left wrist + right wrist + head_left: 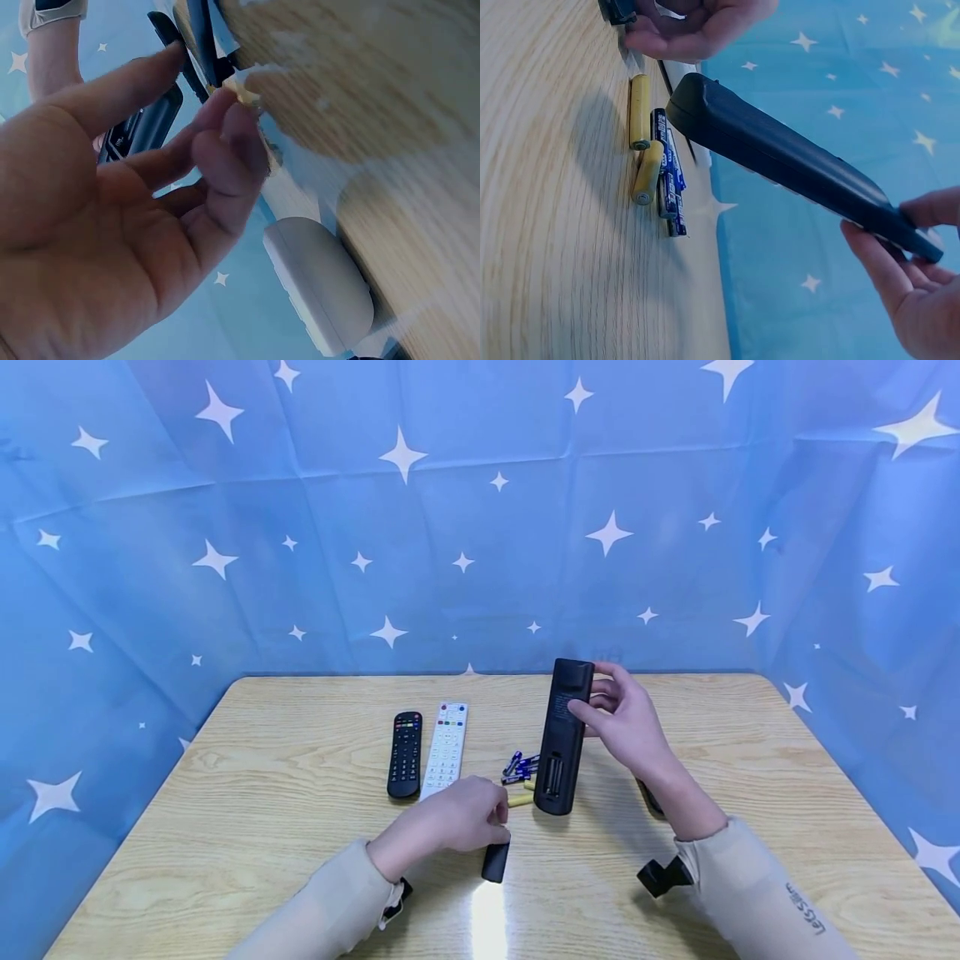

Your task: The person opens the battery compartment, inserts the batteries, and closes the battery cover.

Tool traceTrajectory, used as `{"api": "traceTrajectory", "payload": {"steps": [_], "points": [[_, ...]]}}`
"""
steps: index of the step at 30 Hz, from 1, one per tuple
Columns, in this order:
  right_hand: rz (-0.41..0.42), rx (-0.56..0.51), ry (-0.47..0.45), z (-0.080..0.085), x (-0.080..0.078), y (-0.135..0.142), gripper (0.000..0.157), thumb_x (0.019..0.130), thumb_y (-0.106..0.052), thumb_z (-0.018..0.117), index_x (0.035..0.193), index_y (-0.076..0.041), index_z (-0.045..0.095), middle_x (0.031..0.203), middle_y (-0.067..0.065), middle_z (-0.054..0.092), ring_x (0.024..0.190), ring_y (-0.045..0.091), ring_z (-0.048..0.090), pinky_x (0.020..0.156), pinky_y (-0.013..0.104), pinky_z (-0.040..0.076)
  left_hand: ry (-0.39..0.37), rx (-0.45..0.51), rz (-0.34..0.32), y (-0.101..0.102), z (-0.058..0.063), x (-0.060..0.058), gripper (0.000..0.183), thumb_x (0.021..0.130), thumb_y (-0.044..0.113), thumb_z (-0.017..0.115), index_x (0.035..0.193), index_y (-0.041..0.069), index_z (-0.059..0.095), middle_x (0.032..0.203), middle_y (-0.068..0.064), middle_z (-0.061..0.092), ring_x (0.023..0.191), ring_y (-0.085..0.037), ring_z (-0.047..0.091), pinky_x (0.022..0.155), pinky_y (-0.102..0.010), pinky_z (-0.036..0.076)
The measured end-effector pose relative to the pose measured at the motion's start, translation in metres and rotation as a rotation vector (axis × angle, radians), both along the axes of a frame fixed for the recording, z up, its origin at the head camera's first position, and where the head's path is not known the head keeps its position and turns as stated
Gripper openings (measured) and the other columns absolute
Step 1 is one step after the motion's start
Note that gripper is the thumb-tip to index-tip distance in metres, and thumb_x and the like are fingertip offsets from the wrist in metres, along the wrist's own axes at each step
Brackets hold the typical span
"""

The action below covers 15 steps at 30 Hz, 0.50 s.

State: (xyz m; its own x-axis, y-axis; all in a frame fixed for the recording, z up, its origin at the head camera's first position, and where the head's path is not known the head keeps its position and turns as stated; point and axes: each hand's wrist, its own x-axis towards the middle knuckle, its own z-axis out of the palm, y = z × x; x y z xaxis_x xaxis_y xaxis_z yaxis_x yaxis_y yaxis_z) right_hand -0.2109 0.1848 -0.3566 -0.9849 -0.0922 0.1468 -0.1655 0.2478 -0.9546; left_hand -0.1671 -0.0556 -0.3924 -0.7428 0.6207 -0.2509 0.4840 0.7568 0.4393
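My right hand [628,722] grips a black remote control [567,718] by its upper end, its back facing the head camera. The uncovered battery compartment [553,775] is at the lower end; what lies inside is too small to tell. In the right wrist view the remote [780,150] slants above the table. Lower and to the left, my left hand [465,814] pinches a small black battery cover [496,862] close to the tabletop. Between the hands lie yellow batteries [520,799] and several blue batteries [516,767], partly hidden by the remote in the head view.
A black remote [405,756] and a white remote [446,747] lie left of the batteries, the white one partly behind my left hand. Another dark object [651,799] is mostly covered by my right forearm. A blue starred cloth [465,527] hangs behind the wooden table [300,860].
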Motion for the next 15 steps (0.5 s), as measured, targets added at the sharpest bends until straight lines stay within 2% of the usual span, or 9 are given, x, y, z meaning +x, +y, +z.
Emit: {"api": "traceTrajectory", "payload": {"steps": [4,9,15], "points": [[-0.009,0.008,0.003,-0.001,0.0,0.002,0.069,0.091,-0.016,0.068,0.148,-0.011,0.03,0.118,0.018,0.058,0.097,0.022,0.062,0.069,0.037,0.058,0.058,0.075,0.027,0.004,0.0,-0.003,0.016,0.089,0.028,0.068,0.089,0.012,0.066,0.075,0.006,0.054,0.064,-0.008,0.049,0.056,-0.023,0.043],[-0.021,0.02,0.011,-0.002,0.0,0.005,0.066,0.091,-0.017,0.068,0.146,-0.01,0.032,0.117,0.017,0.058,0.096,0.022,0.062,0.068,0.037,0.058,0.172,0.137,0.015,0.011,0.0,-0.008,0.021,0.091,0.025,0.067,0.104,0.008,0.068,0.091,0.001,0.058,0.078,-0.009,0.052,0.069,-0.022,0.047],[-0.02,0.006,0.019,-0.002,0.0,0.006,0.064,0.091,-0.015,0.067,0.145,-0.01,0.034,0.116,0.018,0.058,0.095,0.023,0.063,0.068,0.038,0.058,0.294,0.15,-0.001,0.02,0.0,-0.017,0.022,0.089,0.019,0.069,0.108,0.006,0.068,0.1,-0.003,0.059,0.09,-0.014,0.056,0.077,-0.024,0.048]]}}
